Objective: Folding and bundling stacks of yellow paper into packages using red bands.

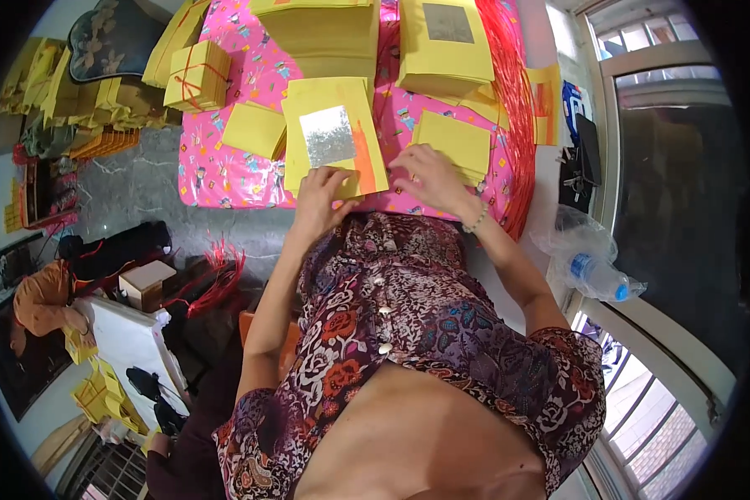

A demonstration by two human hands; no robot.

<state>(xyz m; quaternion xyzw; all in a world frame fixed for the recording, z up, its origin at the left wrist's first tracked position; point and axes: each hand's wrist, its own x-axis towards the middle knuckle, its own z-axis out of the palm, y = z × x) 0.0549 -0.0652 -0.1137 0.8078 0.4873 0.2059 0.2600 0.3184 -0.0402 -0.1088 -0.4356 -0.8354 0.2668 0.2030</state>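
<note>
A stack of yellow paper sheets (296, 179) lies at the table's near edge, its top sheet bearing a silver square (328, 136) and an orange stripe. My left hand (321, 198) grips the near edge of this stack, with bent fingers on top and the thumb by the front edge. To the right, my right hand (432, 179) is open, its fingers apart and curved beside the stack's right side. Whether its fingertips touch the sheets I cannot tell. A smaller yellow paper stack (454, 142) lies just beyond that hand.
The pink patterned tablecloth (204, 167) carries more yellow stacks, a bundle tied with red string (198, 77) and a hank of red strands (515, 158). A plastic bottle (596, 275) lies by the window. At left, another person's sleeve (43, 296) shows at a white table (133, 342).
</note>
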